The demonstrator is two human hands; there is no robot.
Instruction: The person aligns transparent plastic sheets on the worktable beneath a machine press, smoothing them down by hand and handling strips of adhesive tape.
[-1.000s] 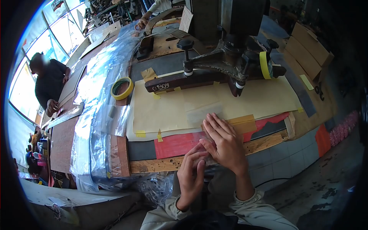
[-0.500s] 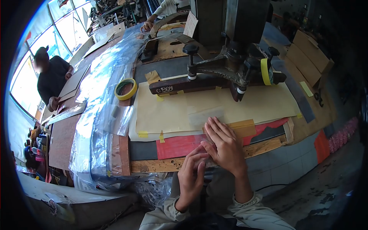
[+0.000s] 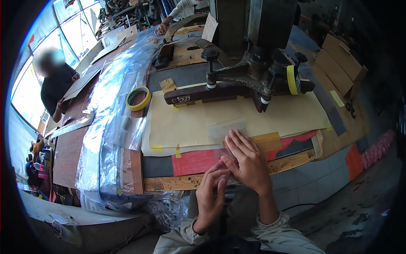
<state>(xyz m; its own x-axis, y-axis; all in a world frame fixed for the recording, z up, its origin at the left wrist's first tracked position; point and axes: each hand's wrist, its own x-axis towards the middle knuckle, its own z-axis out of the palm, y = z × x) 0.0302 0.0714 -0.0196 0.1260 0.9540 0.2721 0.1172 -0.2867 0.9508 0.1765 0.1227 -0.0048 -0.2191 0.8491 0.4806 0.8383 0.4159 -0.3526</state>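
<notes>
My right hand [image 3: 249, 165] lies flat, fingers stretched together, on a clear plastic piece [image 3: 227, 129] at the front of a cream paper sheet [image 3: 182, 127]. Beside it, my left hand [image 3: 211, 188] is loosely curled, thumb apart from the fingers, its fingertips close to the right thumb at the plastic's near end. Whether it touches the plastic, I cannot tell. A brown tape strip [image 3: 268, 142] sits right of my right fingers. Red material [image 3: 192, 163] shows under the paper's front edge. A dark clamping bar [image 3: 194, 96] lies across the paper's back.
Yellow tape rolls are on the left [image 3: 138, 99] and hanging at the clamp [image 3: 292, 79]. The machine column [image 3: 270, 25] rises behind. Clear plastic sheeting [image 3: 105, 122] covers the left side. Scissors [image 3: 350, 109] and a cardboard box [image 3: 340, 63] are right. One person [image 3: 55, 84] handles boards; another's hand [image 3: 161, 28] is behind.
My hands hold nearly the same pose and place. At the left, the other person has leaned and shifted the boards slightly.
</notes>
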